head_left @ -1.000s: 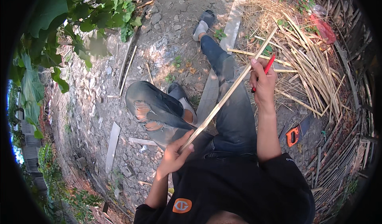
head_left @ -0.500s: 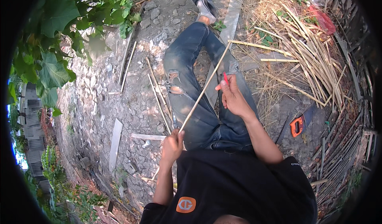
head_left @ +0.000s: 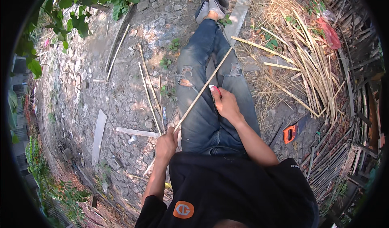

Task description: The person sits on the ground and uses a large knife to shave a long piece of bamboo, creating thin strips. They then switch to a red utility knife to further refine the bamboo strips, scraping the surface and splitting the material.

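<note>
Left hand: gripping a pale strip by its lower end, left of lower centre;
Pale strip: slants toward upper centre;
Right hand: closed round a red tool mid-frame, beside the strip;
Saw: right, orange-handled;
Strip pile: upper right.

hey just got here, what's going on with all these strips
A person's left hand grips the near end of a thin pale strip, which slants up and right over the outstretched, jeans-clad legs. The right hand holds a small red object close to the strip; its kind is hard to tell. To the right lie a loose pile of similar strips and, nearer the body, an orange-handled saw.
</note>
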Demonstrator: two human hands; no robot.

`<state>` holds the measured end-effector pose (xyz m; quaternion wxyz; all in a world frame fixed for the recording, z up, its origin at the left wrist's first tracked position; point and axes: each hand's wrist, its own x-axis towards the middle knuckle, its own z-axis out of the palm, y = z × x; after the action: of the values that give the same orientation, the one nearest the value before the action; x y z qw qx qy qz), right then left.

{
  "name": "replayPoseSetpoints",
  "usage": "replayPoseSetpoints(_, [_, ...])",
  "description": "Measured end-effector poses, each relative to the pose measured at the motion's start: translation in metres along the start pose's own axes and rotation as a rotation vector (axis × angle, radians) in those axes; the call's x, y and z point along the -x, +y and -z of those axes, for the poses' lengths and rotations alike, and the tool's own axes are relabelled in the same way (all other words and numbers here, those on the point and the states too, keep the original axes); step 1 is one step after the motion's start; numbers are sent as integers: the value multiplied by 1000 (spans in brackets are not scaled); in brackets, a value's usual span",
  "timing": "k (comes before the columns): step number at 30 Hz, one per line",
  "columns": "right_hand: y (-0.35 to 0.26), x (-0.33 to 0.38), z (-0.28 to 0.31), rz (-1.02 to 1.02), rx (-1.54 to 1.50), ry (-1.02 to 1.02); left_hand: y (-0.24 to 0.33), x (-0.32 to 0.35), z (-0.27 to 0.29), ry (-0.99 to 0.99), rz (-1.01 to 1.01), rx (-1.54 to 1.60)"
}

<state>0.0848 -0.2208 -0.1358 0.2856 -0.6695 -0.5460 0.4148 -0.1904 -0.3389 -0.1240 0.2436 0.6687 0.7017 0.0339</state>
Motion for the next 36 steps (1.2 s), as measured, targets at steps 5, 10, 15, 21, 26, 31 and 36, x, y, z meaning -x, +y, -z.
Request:
replayPoseSetpoints(5, [11, -24, -2, -7, 67, 110, -3, -5, -6, -41, 6, -115])
replayPoseSetpoints(10, [8, -41, 21, -85, 81, 135, -11, -7, -13, -26, -5, -138])
replayPoseSetpoints(15, [-1, -44, 26, -117, 120, 78, -16, -9, -16, 39, -61, -130])
replayPoseSetpoints(21, [3, -41, 22, -108, 98, 103, -22, -9, -27, 132, -161, -75])
replayPoseSetpoints(26, [-7, -36, 22, -93, 114, 70, -17, -11, -22, 151, -189, -85])
replayPoseSetpoints(31, [4, -33, 9, -136, 150, 40, -13, -12, -21, 138, -176, -117])
replayPoseSetpoints(36, [6, -30, 8, -143, 131, -60, -8, -12, -25, 115, -151, -108])
